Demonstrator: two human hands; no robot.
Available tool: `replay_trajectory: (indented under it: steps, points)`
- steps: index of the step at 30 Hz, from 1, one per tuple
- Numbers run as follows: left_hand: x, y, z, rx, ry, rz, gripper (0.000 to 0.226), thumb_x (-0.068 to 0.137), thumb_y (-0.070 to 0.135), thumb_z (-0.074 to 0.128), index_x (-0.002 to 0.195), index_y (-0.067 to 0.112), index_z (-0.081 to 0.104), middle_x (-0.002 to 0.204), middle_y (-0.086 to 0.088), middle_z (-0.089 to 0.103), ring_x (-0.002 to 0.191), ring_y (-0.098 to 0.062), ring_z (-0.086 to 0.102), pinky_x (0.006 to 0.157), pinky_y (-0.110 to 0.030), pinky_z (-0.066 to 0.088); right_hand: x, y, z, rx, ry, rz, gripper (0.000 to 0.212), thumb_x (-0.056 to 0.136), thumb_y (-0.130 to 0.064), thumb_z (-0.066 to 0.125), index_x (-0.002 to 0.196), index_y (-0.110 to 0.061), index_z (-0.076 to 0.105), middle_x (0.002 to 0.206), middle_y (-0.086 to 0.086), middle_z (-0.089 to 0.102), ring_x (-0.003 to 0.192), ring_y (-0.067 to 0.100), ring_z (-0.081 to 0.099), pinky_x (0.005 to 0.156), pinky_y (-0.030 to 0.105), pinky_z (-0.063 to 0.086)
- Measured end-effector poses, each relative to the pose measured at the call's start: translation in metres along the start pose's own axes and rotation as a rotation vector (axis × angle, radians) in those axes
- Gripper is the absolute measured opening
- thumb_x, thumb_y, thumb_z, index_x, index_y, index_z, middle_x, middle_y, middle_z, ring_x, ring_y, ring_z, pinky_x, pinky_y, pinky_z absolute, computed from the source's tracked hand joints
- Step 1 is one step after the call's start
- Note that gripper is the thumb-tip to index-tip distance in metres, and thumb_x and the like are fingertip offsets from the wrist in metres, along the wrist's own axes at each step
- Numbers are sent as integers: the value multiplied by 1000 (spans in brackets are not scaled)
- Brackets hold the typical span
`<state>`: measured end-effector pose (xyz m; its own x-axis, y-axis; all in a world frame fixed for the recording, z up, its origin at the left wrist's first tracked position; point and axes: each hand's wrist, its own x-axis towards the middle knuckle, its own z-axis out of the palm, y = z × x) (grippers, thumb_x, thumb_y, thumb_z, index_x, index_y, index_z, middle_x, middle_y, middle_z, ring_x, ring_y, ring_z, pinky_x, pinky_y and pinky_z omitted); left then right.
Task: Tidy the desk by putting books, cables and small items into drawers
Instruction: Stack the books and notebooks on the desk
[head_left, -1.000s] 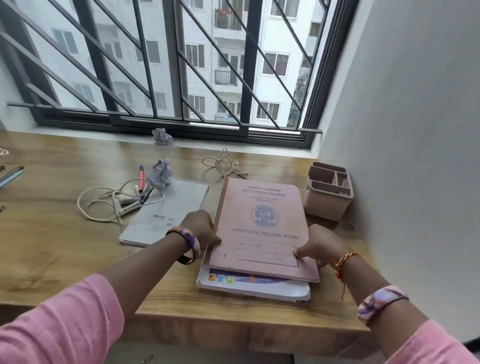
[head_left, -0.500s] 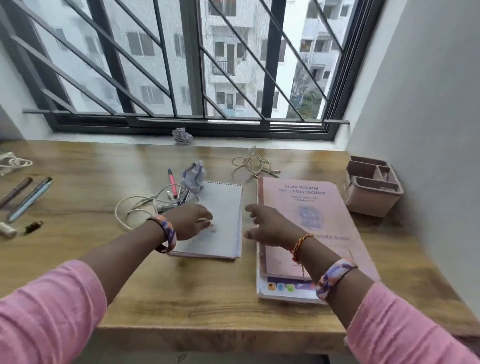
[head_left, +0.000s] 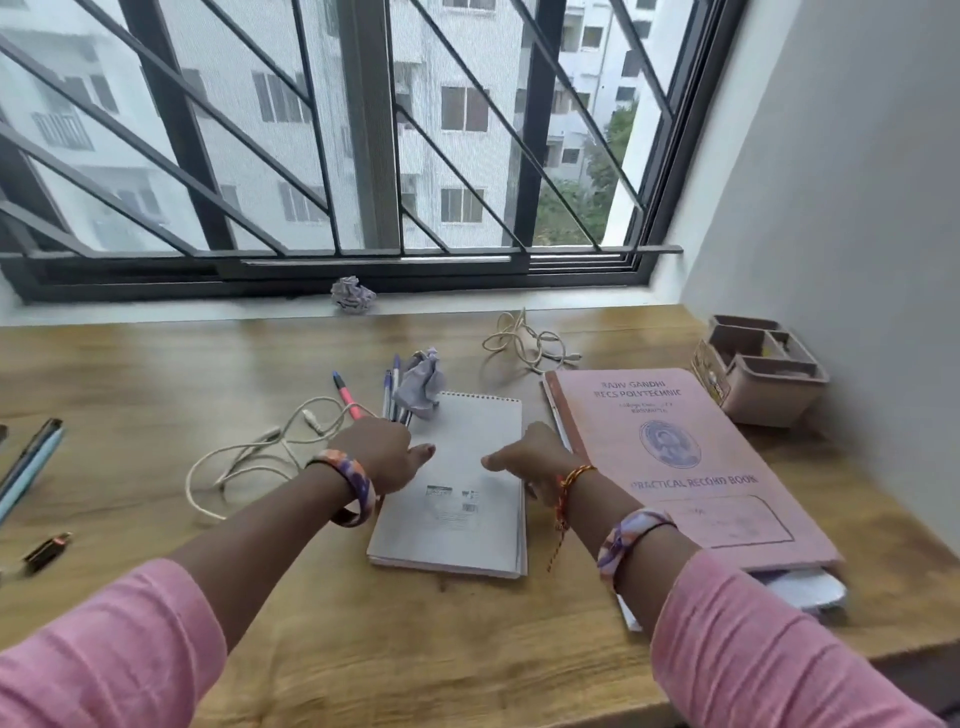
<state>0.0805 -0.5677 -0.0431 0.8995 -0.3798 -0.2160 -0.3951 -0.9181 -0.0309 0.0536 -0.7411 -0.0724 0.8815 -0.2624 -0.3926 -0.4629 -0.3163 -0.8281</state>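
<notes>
A grey spiral notepad (head_left: 457, 499) lies in the middle of the wooden desk (head_left: 156, 374). My left hand (head_left: 387, 454) rests at its left edge and my right hand (head_left: 530, 460) at its right edge, thumbs over the cover, neither gripping it. A pink record book (head_left: 680, 457) lies to the right on top of another book (head_left: 800, 590). A white cable (head_left: 260, 452) sprawls left of the notepad. Several pens (head_left: 363, 397) and a crumpled paper (head_left: 423, 384) sit by the notepad's top corner. A second cable (head_left: 524, 340) lies near the window.
A pink compartment organiser (head_left: 763, 369) stands at the far right against the wall. Another crumpled paper (head_left: 353, 295) sits on the window sill. Pens (head_left: 28, 467) and a small dark stick (head_left: 47, 552) lie at the left edge.
Both hands left the pink record book and moved left to the grey notepad. The head turned left, shifting the desk rightwards in view.
</notes>
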Motion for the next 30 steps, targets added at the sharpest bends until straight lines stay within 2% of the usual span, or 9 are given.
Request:
replay_trajectory:
  steps: [4,8,10,12,14,17,20,24,30]
  points:
    - [0,-3,-1,16,5,44,54,98,45,29,88,4,61,90,-13,61,93,-27,56,80,-31,39,-4,-5,0,132,25,47,15,67,6,70,76,-2,62,89,16,66,89,27,59,78,32,47]
    - [3,-6,-4,92,-28,88,46,96,46,34,83,9,58,106,-14,65,102,-28,58,88,-32,39,-15,-18,0,197,24,121,19,75,7,62,92,1,57,96,15,61,81,23,60,71,28,49]
    - [3,-7,-10,80,-69,88,46,95,44,39,101,4,61,112,-14,64,106,-28,58,86,-30,41,-23,-24,-7,223,-1,103,14,80,9,57,87,-2,54,90,14,60,72,21,59,62,29,51]
    - [3,-5,-19,51,-66,80,46,95,41,43,110,1,57,117,-14,62,108,-28,57,85,-29,42,-32,-29,-20,263,-14,73,22,82,9,56,101,-1,55,97,16,62,76,24,61,61,32,53]
    - [3,0,-30,8,-37,59,41,94,41,45,104,3,57,112,-15,61,109,-28,57,84,-29,43,-40,-34,-40,287,17,50,30,83,10,55,112,1,55,101,18,63,78,27,62,60,34,54]
    - [8,9,-40,-68,-57,34,48,94,42,43,98,-1,62,95,-14,60,97,-27,58,80,-28,44,-51,-36,-77,332,61,14,18,85,10,53,102,8,60,90,16,64,69,26,62,55,34,54]
    - [16,33,-42,-547,-173,16,43,95,41,43,90,3,62,90,-11,67,74,-20,61,60,-23,46,-56,-33,-116,410,53,7,9,89,5,52,93,1,59,85,13,65,70,25,63,53,37,56]
    - [20,82,-47,-1264,-311,73,24,98,25,43,90,10,60,73,-1,61,55,-8,60,55,-21,49,-49,-21,-161,462,54,29,10,92,0,49,94,-4,58,86,11,66,60,20,67,48,33,57]
    - [26,159,-36,-1593,-255,-72,24,98,13,41,81,4,55,66,-8,55,51,-16,54,46,-21,51,-40,5,-214,349,104,65,6,90,2,53,89,0,58,82,14,67,53,20,66,43,31,54]
